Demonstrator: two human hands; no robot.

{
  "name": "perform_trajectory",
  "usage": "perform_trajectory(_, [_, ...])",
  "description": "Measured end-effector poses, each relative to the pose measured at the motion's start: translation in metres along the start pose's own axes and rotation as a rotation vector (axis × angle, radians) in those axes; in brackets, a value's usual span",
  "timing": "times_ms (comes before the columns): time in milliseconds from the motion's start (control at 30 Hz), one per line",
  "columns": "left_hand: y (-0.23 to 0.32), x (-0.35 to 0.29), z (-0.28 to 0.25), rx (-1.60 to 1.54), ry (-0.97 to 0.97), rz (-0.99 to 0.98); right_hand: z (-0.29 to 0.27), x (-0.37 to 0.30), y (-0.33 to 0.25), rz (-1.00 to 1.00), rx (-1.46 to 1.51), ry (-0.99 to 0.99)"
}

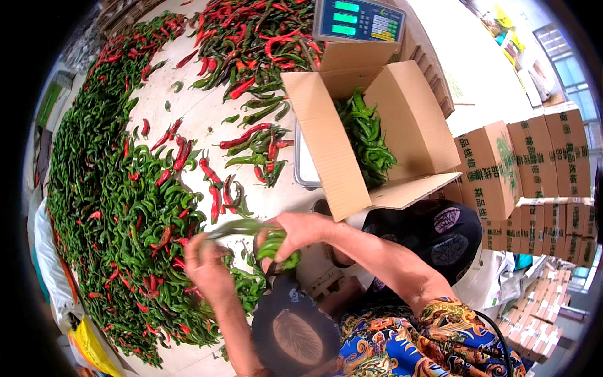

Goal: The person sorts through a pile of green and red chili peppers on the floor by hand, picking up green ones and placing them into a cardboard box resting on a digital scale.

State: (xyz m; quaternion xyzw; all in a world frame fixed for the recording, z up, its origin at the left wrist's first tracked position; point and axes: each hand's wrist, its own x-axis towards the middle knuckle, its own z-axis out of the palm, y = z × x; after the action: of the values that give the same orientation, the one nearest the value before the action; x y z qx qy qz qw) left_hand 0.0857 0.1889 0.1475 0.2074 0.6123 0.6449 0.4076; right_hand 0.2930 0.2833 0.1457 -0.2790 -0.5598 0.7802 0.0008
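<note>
My right hand (298,235) is closed around several curved green chili peppers (274,245), held above my knee. Beside it on the left, my left hand (210,267) is smeared by motion. A long green chili pepper (235,229), also blurred, stretches between the two hands, with one end at my left fingertips. Below and left of my hands spreads a wide heap of green chili peppers (125,220) mixed with red ones. An open cardboard box (408,119) stands ahead on the right, partly filled with green chili peppers (367,141).
The box rests on a scale's metal platform (306,157), under a lit display panel (358,20). Red and dark chili peppers (251,44) lie in a pile at the far side. Stacked printed cartons (534,157) stand at the right. A yellow bag (94,345) lies at lower left.
</note>
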Motion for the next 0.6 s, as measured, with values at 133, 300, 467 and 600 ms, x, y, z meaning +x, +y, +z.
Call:
perform_trajectory(133, [0.017,0.040,-0.036,-0.278,0.238,0.094,-0.004,-0.022,0.047,-0.038,0.255,0.116])
perform_trajectory(300, [0.013,0.048,-0.013,0.445,-0.078,-0.018,0.011,-0.057,-0.041,-0.072,0.153,0.308])
perform_trajectory(467, [0.036,0.096,0.061,0.910,-0.272,0.438,0.003,-0.159,-0.142,-0.194,-0.279,0.563])
perform_trajectory(600, [0.136,0.094,0.166,0.126,-0.320,0.514,-0.046,-0.198,-0.144,-0.131,-0.772,0.977])
